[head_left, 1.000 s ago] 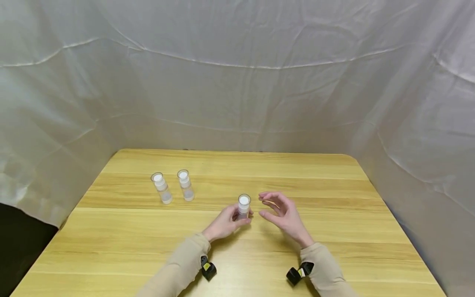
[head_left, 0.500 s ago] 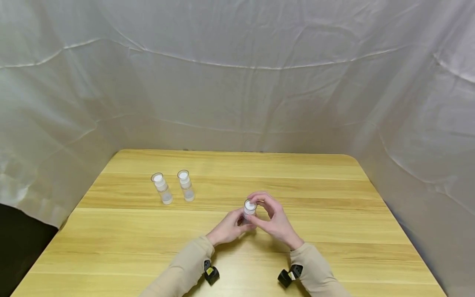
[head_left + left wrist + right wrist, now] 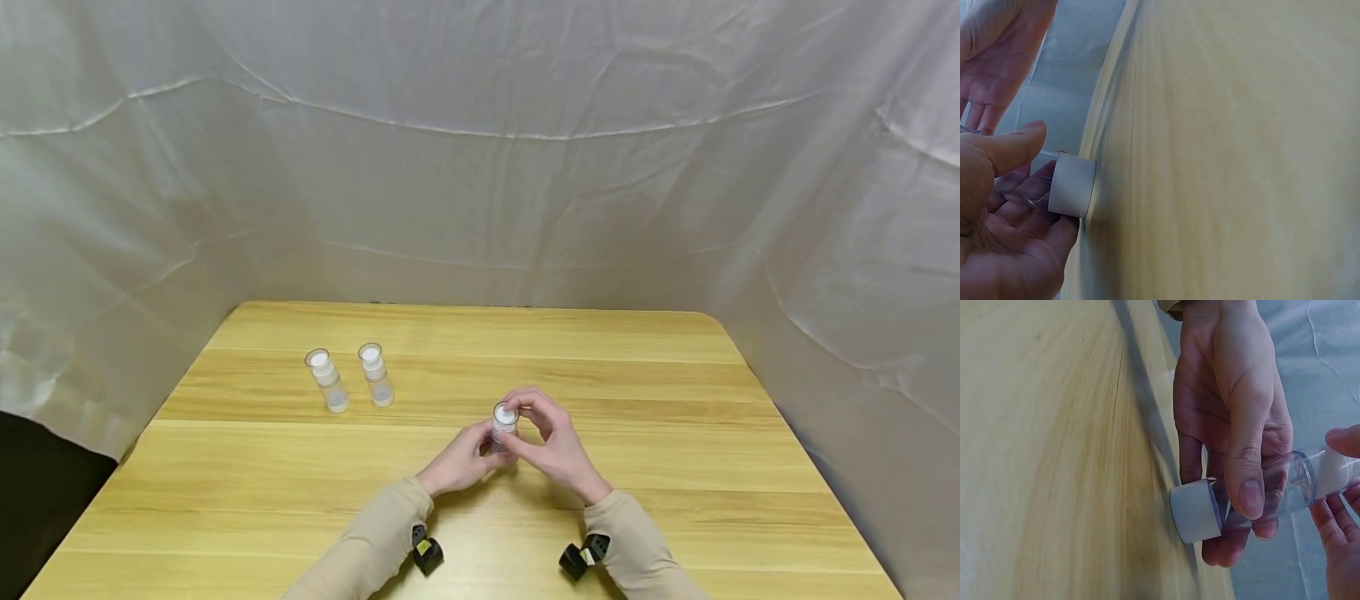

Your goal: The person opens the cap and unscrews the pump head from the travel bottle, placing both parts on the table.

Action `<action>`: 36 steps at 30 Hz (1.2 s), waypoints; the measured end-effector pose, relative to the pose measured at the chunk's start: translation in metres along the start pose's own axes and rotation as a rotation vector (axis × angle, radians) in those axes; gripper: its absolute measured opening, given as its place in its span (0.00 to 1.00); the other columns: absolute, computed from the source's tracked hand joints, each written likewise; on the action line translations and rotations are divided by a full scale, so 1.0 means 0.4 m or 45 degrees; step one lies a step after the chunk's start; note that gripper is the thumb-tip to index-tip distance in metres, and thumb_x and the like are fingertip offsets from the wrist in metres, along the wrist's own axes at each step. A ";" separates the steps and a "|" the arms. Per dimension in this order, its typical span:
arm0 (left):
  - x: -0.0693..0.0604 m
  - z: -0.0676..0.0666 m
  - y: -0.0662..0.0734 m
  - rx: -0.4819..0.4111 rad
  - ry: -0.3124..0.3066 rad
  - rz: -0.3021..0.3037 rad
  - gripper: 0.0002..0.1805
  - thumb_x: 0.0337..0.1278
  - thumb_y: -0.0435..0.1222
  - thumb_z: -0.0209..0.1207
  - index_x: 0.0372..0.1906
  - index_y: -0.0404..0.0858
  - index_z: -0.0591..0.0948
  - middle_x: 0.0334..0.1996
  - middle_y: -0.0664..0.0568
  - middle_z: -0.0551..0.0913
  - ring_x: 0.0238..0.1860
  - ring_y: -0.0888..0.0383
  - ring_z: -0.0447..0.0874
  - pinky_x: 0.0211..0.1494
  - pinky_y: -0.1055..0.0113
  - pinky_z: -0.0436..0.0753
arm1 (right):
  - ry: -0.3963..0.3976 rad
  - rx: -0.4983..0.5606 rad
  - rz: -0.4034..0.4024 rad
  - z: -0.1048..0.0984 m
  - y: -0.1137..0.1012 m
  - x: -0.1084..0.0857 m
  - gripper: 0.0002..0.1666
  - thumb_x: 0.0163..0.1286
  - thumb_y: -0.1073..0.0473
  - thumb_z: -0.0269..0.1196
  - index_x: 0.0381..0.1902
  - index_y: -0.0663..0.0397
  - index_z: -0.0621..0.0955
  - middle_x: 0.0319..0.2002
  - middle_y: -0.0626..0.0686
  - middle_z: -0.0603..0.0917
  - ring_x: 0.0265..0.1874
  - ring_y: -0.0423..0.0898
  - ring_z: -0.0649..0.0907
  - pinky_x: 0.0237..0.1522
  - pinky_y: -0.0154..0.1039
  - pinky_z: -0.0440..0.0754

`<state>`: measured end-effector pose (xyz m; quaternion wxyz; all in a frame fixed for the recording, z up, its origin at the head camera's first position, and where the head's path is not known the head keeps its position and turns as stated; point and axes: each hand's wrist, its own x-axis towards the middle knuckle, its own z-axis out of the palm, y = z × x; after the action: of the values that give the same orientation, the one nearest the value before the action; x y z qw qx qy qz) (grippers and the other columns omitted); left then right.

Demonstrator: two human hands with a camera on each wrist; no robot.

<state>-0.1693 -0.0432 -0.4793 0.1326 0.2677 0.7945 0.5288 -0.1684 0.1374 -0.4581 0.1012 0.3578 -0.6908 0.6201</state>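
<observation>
In the head view my left hand (image 3: 460,461) grips the lower part of an upright clear bottle (image 3: 505,427). Thumb and fingers of my right hand (image 3: 557,448) pinch its top rim, around a white disc. The right wrist view shows the left hand (image 3: 1235,419) wrapped round the clear body near a white base (image 3: 1195,511), and the right hand (image 3: 1346,512) at the other end. From the left wrist view, the left hand (image 3: 1007,231) holds the bottle by the white base (image 3: 1072,185), with the right hand (image 3: 1000,69) beyond.
Two similar clear bottles with white inner parts (image 3: 326,380) (image 3: 376,375) stand at the left back of the wooden table (image 3: 637,400). A pale grey curtain (image 3: 480,192) hangs behind the table and along both sides.
The right hand has come left from beside the bottle and taken hold of its top. The left hand and bottle have shifted slightly right and nearer. Over the last half second both hands look nearly still.
</observation>
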 end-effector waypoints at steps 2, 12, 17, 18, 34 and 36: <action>0.000 0.000 -0.001 0.002 0.002 -0.003 0.18 0.67 0.33 0.60 0.58 0.30 0.77 0.52 0.43 0.84 0.56 0.51 0.80 0.64 0.65 0.78 | 0.002 -0.001 0.000 0.000 0.000 -0.001 0.20 0.57 0.80 0.68 0.47 0.69 0.76 0.48 0.69 0.78 0.54 0.36 0.79 0.63 0.33 0.80; 0.000 0.001 -0.002 0.005 0.004 -0.007 0.17 0.67 0.33 0.61 0.58 0.31 0.77 0.53 0.43 0.84 0.56 0.51 0.80 0.65 0.65 0.78 | 0.012 -0.012 0.073 -0.001 -0.004 -0.002 0.19 0.58 0.79 0.68 0.46 0.67 0.77 0.49 0.66 0.79 0.54 0.35 0.79 0.63 0.33 0.80; -0.001 0.000 -0.002 0.010 0.007 -0.004 0.18 0.67 0.34 0.61 0.58 0.32 0.77 0.53 0.43 0.84 0.56 0.52 0.80 0.64 0.66 0.78 | 0.028 -0.005 0.092 0.001 -0.012 0.001 0.19 0.57 0.79 0.68 0.46 0.68 0.77 0.49 0.66 0.80 0.54 0.34 0.79 0.64 0.33 0.80; -0.001 0.000 -0.002 0.010 0.006 -0.004 0.19 0.67 0.34 0.61 0.59 0.32 0.77 0.53 0.43 0.84 0.56 0.52 0.80 0.64 0.66 0.78 | 0.031 -0.004 0.094 0.001 -0.014 0.002 0.19 0.57 0.79 0.68 0.46 0.68 0.77 0.49 0.66 0.80 0.54 0.34 0.79 0.64 0.34 0.80; -0.003 -0.002 0.002 0.016 0.010 -0.019 0.24 0.68 0.35 0.61 0.65 0.32 0.74 0.55 0.42 0.83 0.56 0.51 0.80 0.64 0.62 0.78 | 0.064 0.033 0.069 -0.005 -0.032 0.015 0.18 0.58 0.79 0.67 0.46 0.67 0.78 0.48 0.65 0.81 0.54 0.38 0.81 0.62 0.36 0.82; -0.003 -0.001 0.002 0.016 0.010 -0.019 0.23 0.68 0.35 0.60 0.64 0.32 0.75 0.55 0.42 0.84 0.56 0.50 0.81 0.64 0.61 0.78 | 0.077 0.053 0.050 -0.010 -0.036 0.018 0.18 0.58 0.80 0.67 0.46 0.69 0.77 0.48 0.61 0.82 0.54 0.38 0.81 0.63 0.35 0.82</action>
<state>-0.1683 -0.0438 -0.4787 0.1318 0.2604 0.8003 0.5238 -0.1658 0.1387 -0.4420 0.1023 0.3271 -0.6813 0.6468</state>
